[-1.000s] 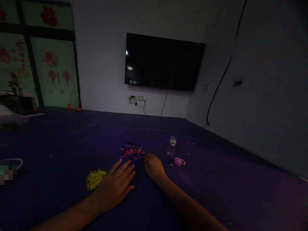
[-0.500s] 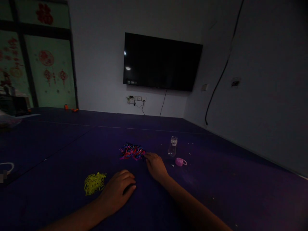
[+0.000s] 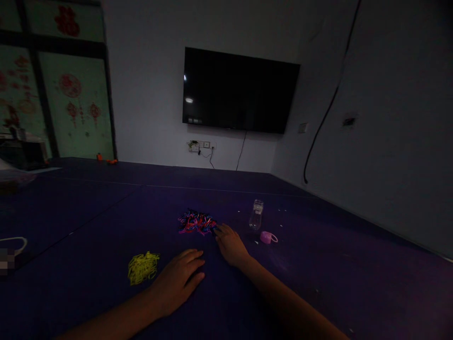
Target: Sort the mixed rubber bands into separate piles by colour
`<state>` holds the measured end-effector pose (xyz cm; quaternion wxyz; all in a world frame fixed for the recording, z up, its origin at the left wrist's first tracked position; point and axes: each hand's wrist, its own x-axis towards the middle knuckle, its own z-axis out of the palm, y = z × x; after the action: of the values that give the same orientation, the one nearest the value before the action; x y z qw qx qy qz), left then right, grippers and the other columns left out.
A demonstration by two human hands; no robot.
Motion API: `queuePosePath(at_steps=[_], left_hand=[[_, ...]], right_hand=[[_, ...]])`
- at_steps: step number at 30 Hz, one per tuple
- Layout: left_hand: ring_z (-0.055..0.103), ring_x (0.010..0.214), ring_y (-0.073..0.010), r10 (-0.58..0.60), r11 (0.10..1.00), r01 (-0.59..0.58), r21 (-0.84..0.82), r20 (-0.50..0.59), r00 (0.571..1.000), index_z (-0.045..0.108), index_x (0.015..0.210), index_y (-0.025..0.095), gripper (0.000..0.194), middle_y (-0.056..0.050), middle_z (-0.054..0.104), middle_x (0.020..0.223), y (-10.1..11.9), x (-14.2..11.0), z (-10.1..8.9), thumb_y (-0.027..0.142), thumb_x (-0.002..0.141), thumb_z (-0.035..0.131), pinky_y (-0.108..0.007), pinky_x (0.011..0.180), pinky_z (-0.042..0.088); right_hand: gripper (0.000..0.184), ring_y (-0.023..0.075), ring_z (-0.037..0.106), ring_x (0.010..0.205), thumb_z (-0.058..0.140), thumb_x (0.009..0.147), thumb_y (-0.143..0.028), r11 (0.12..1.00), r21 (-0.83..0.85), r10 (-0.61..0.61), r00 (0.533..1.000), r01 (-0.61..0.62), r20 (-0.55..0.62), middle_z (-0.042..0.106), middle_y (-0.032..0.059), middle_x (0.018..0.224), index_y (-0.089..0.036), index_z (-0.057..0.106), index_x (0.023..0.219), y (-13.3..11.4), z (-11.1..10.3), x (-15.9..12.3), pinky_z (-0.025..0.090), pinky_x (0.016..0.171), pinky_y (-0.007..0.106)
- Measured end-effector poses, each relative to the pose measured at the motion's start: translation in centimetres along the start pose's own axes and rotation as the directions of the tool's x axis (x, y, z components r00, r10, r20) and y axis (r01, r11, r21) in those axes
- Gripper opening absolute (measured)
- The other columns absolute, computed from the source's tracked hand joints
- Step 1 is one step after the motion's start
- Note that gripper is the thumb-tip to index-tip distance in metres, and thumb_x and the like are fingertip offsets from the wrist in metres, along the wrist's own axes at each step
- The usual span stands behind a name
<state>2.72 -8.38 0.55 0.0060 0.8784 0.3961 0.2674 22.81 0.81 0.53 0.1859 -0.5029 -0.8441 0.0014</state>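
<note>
My left hand (image 3: 179, 281) rests on the purple surface, its fingers stretched out and a little apart, holding nothing. Just left of it lies a heap of yellow bands (image 3: 143, 267) that look like rubber bands. My right hand (image 3: 230, 244) reaches to the right edge of a mixed pile of red, pink, blue and black bands (image 3: 197, 222). Its fingers are extended, with the tips at the outermost bands. Beyond it, a clear bottle (image 3: 256, 215) stands uncapped, and a pink lid with a loop (image 3: 266, 237) lies in front of the bottle.
Small white scraps (image 3: 256, 242) are scattered around the lid. A white looped handle (image 3: 19, 240) shows at the left edge. Orange objects (image 3: 112, 161) lie by the far door. A black television (image 3: 240, 89) hangs on the wall, and a dark cable (image 3: 323, 120) runs down at right.
My left hand's fingers have spread and straightened slightly. The right hand stays at the pile's edge. The whole view has shifted a little.
</note>
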Motion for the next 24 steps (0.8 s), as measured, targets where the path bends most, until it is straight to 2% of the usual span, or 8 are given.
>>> queuePosePath(at_steps=[6, 12, 17, 20, 24], left_hand=[[0.047, 0.121, -0.0229, -0.005, 1.0, 0.006, -0.004, 0.066, 0.998, 0.058, 0.118, 0.02, 0.03, -0.008, 0.054, 0.13, -1.2, 0.1, -0.5, 0.028, 0.092, 0.046, -0.042, 0.097, 0.043], [0.047, 0.122, -0.0225, 0.008, 0.999, -0.011, 0.037, 0.062, 0.998, 0.058, 0.118, 0.019, 0.031, -0.008, 0.055, 0.13, -2.5, 0.2, -1.0, 0.03, 0.093, 0.044, -0.041, 0.098, 0.042], [0.049, 0.12, -0.022, 0.048, 0.995, -0.051, 0.081, 0.043, 0.998, 0.059, 0.117, 0.02, 0.03, -0.007, 0.057, 0.127, -3.2, 0.2, -1.2, 0.029, 0.094, 0.043, -0.04, 0.098, 0.042], [0.05, 0.118, -0.0227, 0.088, 0.989, -0.086, 0.118, -0.004, 0.996, 0.061, 0.115, 0.02, 0.029, -0.007, 0.058, 0.126, -2.5, 0.1, -1.3, 0.029, 0.093, 0.043, -0.041, 0.098, 0.042], [0.051, 0.116, -0.0249, 0.153, 0.977, -0.148, 0.154, -0.021, 0.988, 0.06, 0.115, 0.019, 0.028, -0.008, 0.059, 0.123, -0.5, -0.1, -1.4, 0.026, 0.092, 0.045, -0.045, 0.096, 0.043]], right_hand=[[0.039, 0.0234, 0.035, 0.129, 0.034, 0.091, -0.019, 1.0, 0.002, 0.01, 1.0, -0.01, -0.004, 0.048, 0.0114, 0.133, -0.014, 0.052, 0.125, 0.0, -0.1, 0.0, 0.032, 0.103, 0.04], [0.038, 0.0222, 0.039, 0.126, 0.035, 0.09, -0.018, 0.999, 0.034, 0.044, 0.998, -0.043, -0.046, 0.05, 0.011, 0.132, -0.015, 0.053, 0.124, 0.2, 0.0, 0.0, 0.031, 0.103, 0.037], [0.035, 0.0206, 0.048, 0.117, 0.036, 0.09, -0.019, 0.996, 0.081, 0.045, 0.996, -0.039, -0.08, 0.057, 0.0099, 0.124, -0.016, 0.061, 0.114, 0.2, -0.3, 0.1, 0.035, 0.099, 0.034], [0.032, 0.0187, 0.054, 0.109, 0.037, 0.089, -0.018, 0.99, 0.135, -0.014, 0.993, 0.03, -0.116, 0.063, 0.0089, 0.113, -0.017, 0.065, 0.104, -0.1, -0.7, 0.0, 0.038, 0.094, 0.031], [0.029, 0.0158, 0.06, 0.092, 0.038, 0.088, -0.017, 0.952, 0.212, -0.19, 0.969, 0.221, -0.156, 0.068, 0.0052, 0.096, -0.02, 0.067, 0.091, -0.9, -1.2, -0.7, 0.043, 0.084, 0.028]])
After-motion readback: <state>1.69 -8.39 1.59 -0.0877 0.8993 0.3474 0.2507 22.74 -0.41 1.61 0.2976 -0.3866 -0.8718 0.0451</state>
